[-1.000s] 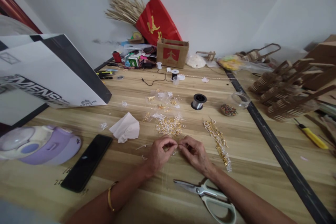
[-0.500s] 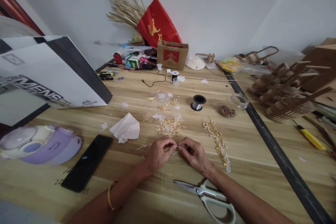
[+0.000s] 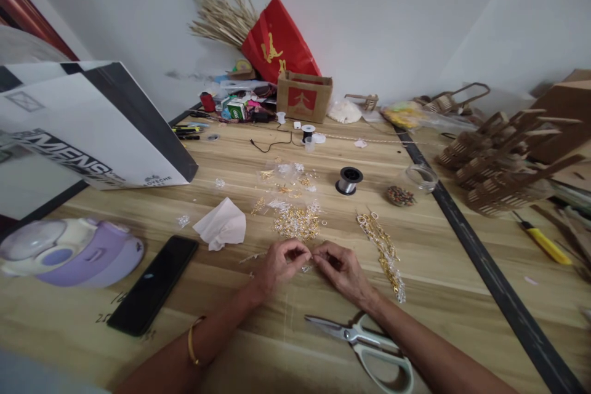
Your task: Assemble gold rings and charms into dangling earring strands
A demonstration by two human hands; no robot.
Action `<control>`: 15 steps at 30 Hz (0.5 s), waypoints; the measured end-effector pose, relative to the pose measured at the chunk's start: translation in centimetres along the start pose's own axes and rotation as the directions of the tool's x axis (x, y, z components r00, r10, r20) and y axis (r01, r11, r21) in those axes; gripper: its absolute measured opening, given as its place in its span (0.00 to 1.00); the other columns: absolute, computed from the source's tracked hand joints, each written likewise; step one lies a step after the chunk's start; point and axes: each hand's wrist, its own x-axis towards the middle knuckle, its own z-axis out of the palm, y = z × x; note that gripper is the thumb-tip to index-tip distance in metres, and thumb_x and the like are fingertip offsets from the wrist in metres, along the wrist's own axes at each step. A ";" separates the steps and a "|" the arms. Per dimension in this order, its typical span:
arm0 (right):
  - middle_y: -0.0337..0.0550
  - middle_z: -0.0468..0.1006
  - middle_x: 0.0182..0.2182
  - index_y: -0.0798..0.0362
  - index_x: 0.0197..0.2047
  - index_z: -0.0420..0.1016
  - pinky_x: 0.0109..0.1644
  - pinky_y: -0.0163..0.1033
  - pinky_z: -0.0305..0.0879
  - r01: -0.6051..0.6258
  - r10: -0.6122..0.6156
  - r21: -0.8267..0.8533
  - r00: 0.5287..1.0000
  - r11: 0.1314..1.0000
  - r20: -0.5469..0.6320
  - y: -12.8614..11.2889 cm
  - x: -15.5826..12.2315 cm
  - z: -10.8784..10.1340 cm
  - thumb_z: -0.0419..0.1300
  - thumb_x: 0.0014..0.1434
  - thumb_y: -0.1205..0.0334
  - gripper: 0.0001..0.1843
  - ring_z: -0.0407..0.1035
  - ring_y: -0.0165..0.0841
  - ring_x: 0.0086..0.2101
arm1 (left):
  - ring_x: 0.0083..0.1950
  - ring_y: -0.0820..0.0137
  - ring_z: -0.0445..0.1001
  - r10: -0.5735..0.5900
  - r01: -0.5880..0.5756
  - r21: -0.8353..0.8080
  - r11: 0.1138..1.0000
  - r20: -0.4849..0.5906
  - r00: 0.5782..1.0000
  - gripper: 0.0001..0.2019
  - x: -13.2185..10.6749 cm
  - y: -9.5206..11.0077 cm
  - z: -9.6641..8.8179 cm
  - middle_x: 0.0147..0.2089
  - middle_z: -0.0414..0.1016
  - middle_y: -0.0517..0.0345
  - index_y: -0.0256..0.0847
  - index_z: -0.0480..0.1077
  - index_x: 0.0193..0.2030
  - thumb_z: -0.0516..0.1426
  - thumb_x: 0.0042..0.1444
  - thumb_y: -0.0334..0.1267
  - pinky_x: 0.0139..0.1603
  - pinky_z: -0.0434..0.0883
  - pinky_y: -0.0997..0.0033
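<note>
My left hand (image 3: 279, 268) and my right hand (image 3: 341, 269) meet fingertip to fingertip over the wooden table (image 3: 286, 345), both pinched shut on something tiny that I cannot make out. Just beyond the fingers lies a heap of small gold and silver jewellery findings (image 3: 296, 222). A row of gold clasps and chains (image 3: 382, 249) stretches along the right of my right hand. Scissors with pale green handles (image 3: 369, 345) lie under my right forearm. A gold bangle (image 3: 191, 340) sits on my left wrist.
A black phone (image 3: 154, 284), a crumpled white tissue (image 3: 221, 225) and a purple appliance (image 3: 69, 252) lie at the left, behind them a white shopping bag (image 3: 92, 129). A wire spool (image 3: 348, 179), a bead dish (image 3: 401, 196), a glass jar (image 3: 422, 176), wooden baskets (image 3: 503, 160) and a yellow-handled tool (image 3: 545, 241) sit right.
Both hands stay pinched together at the same spot; only small finger movements and a slight shift of the camera show.
</note>
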 end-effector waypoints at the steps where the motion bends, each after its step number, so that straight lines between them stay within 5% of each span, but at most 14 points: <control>1: 0.42 0.73 0.25 0.56 0.32 0.73 0.28 0.32 0.61 -0.003 0.003 0.000 1.000 1.000 0.002 0.0 0.0 0.0 0.55 0.59 0.60 0.09 0.65 0.29 0.26 | 0.31 0.72 0.71 0.004 -0.004 0.009 1.000 -0.006 1.000 0.05 0.0 0.0 0.0 0.27 0.74 0.57 0.36 0.72 0.27 0.55 0.50 0.33 0.34 0.67 0.76; 10: 0.40 0.70 0.24 0.55 0.32 0.72 0.27 0.31 0.59 0.016 -0.016 -0.018 1.000 1.000 0.005 -0.1 -0.1 0.0 0.55 0.58 0.60 0.09 0.63 0.28 0.24 | 0.31 0.72 0.71 0.213 -0.208 0.184 0.961 -0.011 0.977 0.05 -0.2 -0.7 0.3 0.28 0.74 0.56 0.37 0.72 0.28 0.55 0.52 0.31 0.35 0.67 0.75; 15: 0.39 0.70 0.23 0.55 0.30 0.71 0.27 0.31 0.59 0.040 -0.041 -0.049 0.999 0.998 -0.005 -0.3 -0.1 0.0 0.54 0.58 0.62 0.08 0.62 0.28 0.24 | 0.31 0.72 0.71 0.240 -0.228 0.236 0.945 -0.022 0.971 0.05 -0.3 -0.9 0.5 0.28 0.75 0.56 0.38 0.72 0.27 0.55 0.52 0.31 0.35 0.67 0.75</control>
